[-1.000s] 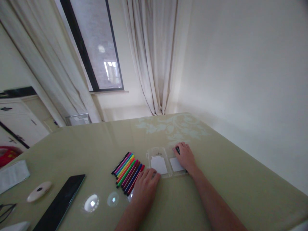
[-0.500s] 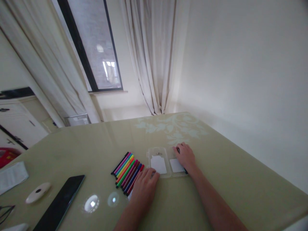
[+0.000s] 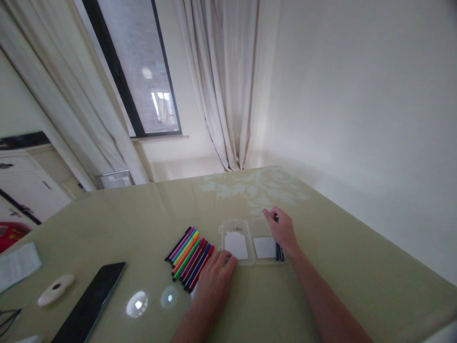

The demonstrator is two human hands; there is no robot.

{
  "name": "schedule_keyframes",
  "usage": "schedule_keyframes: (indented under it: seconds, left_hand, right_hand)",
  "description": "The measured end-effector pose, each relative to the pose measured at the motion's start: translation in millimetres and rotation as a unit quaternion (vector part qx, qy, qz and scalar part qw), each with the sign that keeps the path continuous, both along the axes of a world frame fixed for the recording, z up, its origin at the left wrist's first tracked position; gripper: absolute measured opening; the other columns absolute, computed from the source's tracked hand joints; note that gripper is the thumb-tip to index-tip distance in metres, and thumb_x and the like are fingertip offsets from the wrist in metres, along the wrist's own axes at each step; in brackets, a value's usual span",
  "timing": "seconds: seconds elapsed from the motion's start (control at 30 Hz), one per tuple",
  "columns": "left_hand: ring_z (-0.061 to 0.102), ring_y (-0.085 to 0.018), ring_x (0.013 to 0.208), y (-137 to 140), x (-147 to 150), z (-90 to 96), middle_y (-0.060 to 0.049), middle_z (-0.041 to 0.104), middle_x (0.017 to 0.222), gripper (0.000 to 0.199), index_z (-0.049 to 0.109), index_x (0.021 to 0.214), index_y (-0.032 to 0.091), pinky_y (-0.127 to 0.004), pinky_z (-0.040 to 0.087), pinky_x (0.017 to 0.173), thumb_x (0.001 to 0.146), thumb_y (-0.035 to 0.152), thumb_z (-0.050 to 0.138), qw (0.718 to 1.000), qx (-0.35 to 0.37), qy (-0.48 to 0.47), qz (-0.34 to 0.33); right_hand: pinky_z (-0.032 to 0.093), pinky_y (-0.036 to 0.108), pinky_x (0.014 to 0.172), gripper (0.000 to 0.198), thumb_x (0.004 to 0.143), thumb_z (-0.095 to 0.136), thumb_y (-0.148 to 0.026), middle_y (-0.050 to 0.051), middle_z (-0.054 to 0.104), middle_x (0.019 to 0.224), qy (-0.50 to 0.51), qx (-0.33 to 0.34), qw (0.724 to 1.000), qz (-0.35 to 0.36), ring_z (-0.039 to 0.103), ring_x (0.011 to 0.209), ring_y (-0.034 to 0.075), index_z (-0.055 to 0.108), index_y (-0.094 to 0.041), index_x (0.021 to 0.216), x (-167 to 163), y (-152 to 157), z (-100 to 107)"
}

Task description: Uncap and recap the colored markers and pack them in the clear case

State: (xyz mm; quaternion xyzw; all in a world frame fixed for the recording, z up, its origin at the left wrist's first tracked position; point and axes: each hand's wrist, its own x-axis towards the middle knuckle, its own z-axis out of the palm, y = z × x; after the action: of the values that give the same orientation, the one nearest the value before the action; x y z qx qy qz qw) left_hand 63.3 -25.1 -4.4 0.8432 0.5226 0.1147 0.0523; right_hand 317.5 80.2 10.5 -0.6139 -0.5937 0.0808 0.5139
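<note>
A clear plastic case [image 3: 253,224] lies opened out on the table, with a white card [image 3: 235,245] in its left half and another white card [image 3: 264,247] in its right half. My right hand [image 3: 283,228] is closed over the case's right side, and a black marker end shows between the fingers. Below that hand, dark markers [image 3: 279,252] lie along the case's right edge. My left hand [image 3: 216,276] rests flat on the table, fingers out, between the case and a slanted row of coloured markers [image 3: 191,259]. Something white peeks out under its left side.
On the left lie a black tablet or phone [image 3: 91,300], an oval white object [image 3: 56,289], a folded white cloth or paper [image 3: 19,267] and a dark cable [image 3: 9,319]. The green table [image 3: 160,205] meets a wall on the right. Curtains hang behind it.
My right hand has shifted slightly up and right, its fingers now more curled, uncovering the dark markers below it. My left hand stays nearly in place.
</note>
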Motion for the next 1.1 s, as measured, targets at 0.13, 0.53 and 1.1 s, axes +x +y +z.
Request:
schedule_keyframes:
  seconds: [0.13, 0.53, 1.1]
  left_hand:
    - [0.061, -0.022, 0.122, -0.8, 1.9, -1.2, -0.005, 0.066, 0.132, 0.046, 0.067, 0.121, 0.024, -0.034, 0.055, 0.100, 0.089, -0.003, 0.047, 1.000, 0.002, -0.003, 0.003]
    - [0.063, -0.026, 0.122, -10.7, 4.5, 3.4, -0.015, 0.067, 0.130, 0.042, 0.054, 0.136, 0.016, -0.044, 0.053, 0.104, 0.105, 0.042, 0.043, 0.982, 0.096, -0.159, 0.005]
    - [0.071, -0.020, 0.103, -6.2, 1.4, -7.6, -0.016, 0.066, 0.132, 0.065, 0.040, 0.154, 0.013, -0.027, 0.057, 0.078, 0.090, -0.003, 0.039, 0.986, 0.071, 0.062, 0.134]
  right_hand:
    - [0.028, 0.027, 0.051, 0.051, 0.089, 0.060, -0.057, -0.008, 0.034, 0.051, 0.158, 0.000, 0.987, -0.012, 0.032, 0.049, 0.012, 0.034, -0.025, 0.059, 7.4, -6.7, 12.9]
    - [0.033, 0.025, 0.056, 0.049, 0.096, 0.053, -0.057, -0.006, 0.038, 0.060, 0.144, -0.029, 0.980, 0.131, 0.038, 0.058, 0.012, 0.038, -0.023, 0.065, -99.5, -57.1, 10.1]
    - [0.046, 0.031, 0.079, 0.029, 0.102, 0.048, -0.044, 0.004, 0.063, 0.089, -0.017, -0.073, 0.977, 0.201, 0.059, 0.086, 0.021, 0.059, -0.022, 0.086, -88.3, -47.3, -1.3]
